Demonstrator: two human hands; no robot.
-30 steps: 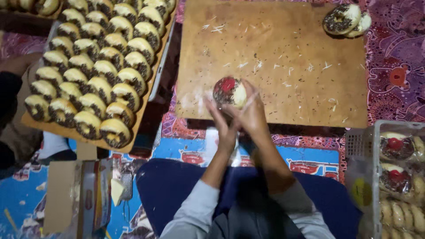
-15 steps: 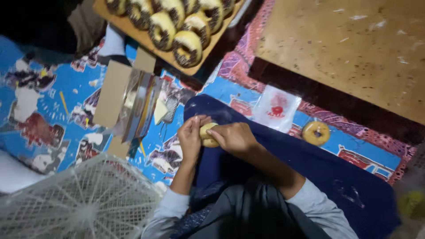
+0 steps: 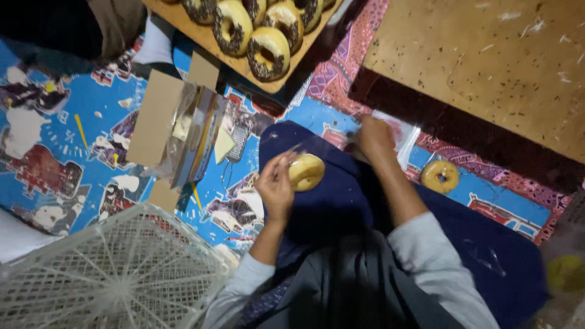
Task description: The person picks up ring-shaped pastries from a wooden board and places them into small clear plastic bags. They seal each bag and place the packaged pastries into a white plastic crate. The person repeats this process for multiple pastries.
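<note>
Head view: my left hand (image 3: pixel 275 186) grips a plain donut (image 3: pixel 306 172) over my lap. Right hand (image 3: pixel 375 137) is pinching a clear plastic bag (image 3: pixel 399 131) just below the wooden surface (image 3: pixel 487 67) edge. Another donut (image 3: pixel 440 176) lies on the mat (image 3: pixel 73 122). Tray (image 3: pixel 195 29) of sprinkled donuts top left.

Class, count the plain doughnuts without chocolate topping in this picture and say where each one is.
2: one plain doughnut in the left hand, another lying on the patterned mat. Others may be hidden out of frame.
</note>
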